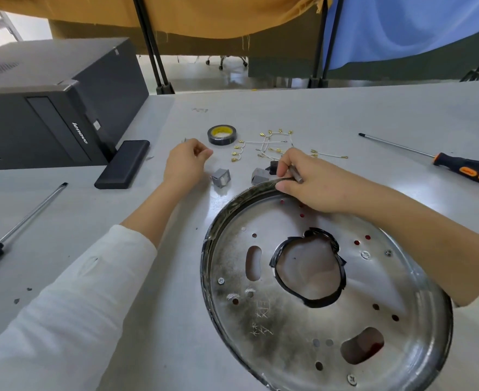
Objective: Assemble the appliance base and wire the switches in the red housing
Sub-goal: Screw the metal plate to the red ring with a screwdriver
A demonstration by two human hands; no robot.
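Base-assembly stage, wiring not begun. Round silver metal base plate [311, 306] lies on grey surface [345, 108], under the right forearm. Right hand [311, 182] rests on the plate's far rim, fingers pinching a small grey metal rod [296, 174]. Left hand [186, 162] curls, fingertips pinching something too small to identify. White wires with brass terminals [272, 145] and grey switch block [220, 177] sit between the hands. Next, probably: seat the fastener, then fetch orange-and-black screwdriver [469, 169], well right of the right hand.

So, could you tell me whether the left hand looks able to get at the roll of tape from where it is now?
Probably yes. The left hand rests on the table just beside the roll of tape, and only bare tabletop lies between them. Its fingers are curled, though, perhaps around something small, so it may need to let go first.
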